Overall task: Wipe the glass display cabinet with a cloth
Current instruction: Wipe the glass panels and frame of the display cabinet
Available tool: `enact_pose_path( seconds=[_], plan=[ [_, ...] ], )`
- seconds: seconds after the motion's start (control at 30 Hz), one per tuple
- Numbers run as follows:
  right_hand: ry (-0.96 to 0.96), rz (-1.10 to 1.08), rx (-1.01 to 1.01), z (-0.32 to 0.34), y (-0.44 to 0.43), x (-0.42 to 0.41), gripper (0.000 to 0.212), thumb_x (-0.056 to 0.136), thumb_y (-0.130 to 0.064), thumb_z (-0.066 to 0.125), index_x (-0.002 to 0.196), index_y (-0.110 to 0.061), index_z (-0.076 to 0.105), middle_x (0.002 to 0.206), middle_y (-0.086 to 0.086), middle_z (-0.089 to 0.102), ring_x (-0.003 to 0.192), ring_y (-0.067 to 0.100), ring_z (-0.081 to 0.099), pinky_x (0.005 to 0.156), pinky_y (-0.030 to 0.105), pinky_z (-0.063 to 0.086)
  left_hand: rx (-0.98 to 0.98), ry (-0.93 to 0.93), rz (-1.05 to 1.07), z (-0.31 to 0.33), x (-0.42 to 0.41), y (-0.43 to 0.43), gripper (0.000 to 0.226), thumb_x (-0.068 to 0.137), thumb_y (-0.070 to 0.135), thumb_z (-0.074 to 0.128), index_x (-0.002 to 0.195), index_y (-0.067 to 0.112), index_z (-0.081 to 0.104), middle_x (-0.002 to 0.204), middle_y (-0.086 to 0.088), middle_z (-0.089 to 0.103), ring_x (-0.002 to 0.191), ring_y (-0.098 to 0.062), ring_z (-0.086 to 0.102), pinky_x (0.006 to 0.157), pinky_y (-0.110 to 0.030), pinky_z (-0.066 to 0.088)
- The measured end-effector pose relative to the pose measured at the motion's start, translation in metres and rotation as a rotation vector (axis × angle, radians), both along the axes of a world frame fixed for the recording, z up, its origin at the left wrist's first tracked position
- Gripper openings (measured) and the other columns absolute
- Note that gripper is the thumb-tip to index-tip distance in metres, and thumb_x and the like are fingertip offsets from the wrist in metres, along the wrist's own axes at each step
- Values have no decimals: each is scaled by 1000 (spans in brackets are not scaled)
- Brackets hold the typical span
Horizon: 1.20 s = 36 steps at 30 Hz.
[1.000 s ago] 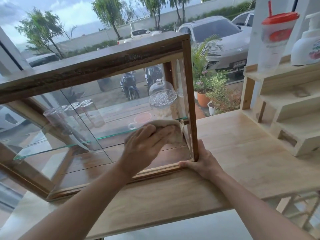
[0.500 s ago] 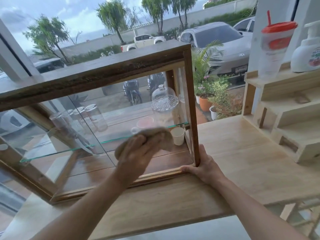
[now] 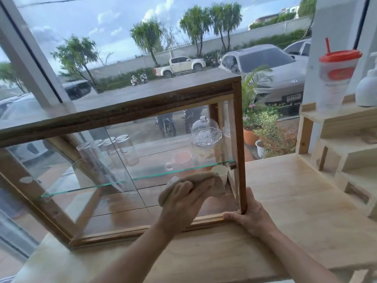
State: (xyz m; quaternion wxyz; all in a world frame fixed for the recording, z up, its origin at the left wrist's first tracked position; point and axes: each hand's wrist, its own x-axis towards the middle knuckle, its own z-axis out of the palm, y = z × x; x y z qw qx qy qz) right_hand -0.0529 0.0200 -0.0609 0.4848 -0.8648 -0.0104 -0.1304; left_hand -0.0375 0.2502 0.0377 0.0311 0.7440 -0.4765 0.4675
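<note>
While the glass display cabinet (image 3: 130, 160) sits on the bench (image 3: 285, 201), my left hand (image 3: 181, 203), grip closed over the cloth (image 3: 195, 180), presses it to the front pane's lower right; right hand (image 3: 251, 215) clasps the corner post. Mid-wipe; next I'd sweep leftward.

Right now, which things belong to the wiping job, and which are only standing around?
For the job:
cloth
cabinet
left hand
right hand

Standing around:
glasses
glass dome
pink cup
tumbler
dispenser
</note>
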Motion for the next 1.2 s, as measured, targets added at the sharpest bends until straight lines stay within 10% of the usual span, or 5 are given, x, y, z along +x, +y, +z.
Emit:
enact_pose_path(
  seconds=[0.23, 0.4, 0.6, 0.93, 1.2],
  plan=[
    [22, -6, 8, 0, 0, 1, 66, 56, -47, 90, 93, -30, 38, 60, -3, 55, 61, 15, 61, 60, 35, 51, -330, -47, 105, 78, 34, 41, 31, 106, 10, 50, 135, 9, 56, 141, 1, 55, 128, -16, 51, 104, -33, 43],
    [71, -16, 4, 5, 4, -4, 65, 57, -43, 91, 96, -33, 40, 68, 1, 64, 64, 3, 62, 61, 27, 50, -184, 59, 119, -9, -3, 0, 35, 102, 4, 50, 135, 14, 58, 145, 4, 51, 82, -23, 67, 72, -36, 55],
    [107, -28, -7, 10, 5, -5, 75, 59, -44, 90, 112, -28, 39, 78, -11, 61, 70, -2, 56, 59, 19, 41, -368, -19, 159, 60, 31, 52, 37, 103, 3, 51, 140, 5, 51, 150, -3, 46, 133, -20, 49, 110, -23, 33],
    [118, 30, -30, 16, -1, -8, 72, 61, -50, 86, 112, -26, 42, 82, -1, 66, 70, 6, 62, 59, 18, 47, -10, 44, 27, -11, 12, 36, 29, 106, 11, 47, 130, 10, 63, 143, 6, 55, 77, -22, 55, 79, -35, 52],
    [-173, 205, 364, 139, -29, -7, 85, 65, -63, 74, 133, -43, 28, 163, 3, 14, 146, 18, 21, 108, 31, 30, 124, 130, 16, -58, 5, 49, 34, 102, 14, 45, 131, 9, 63, 145, 7, 49, 84, -17, 46, 83, -32, 48]
  ],
)
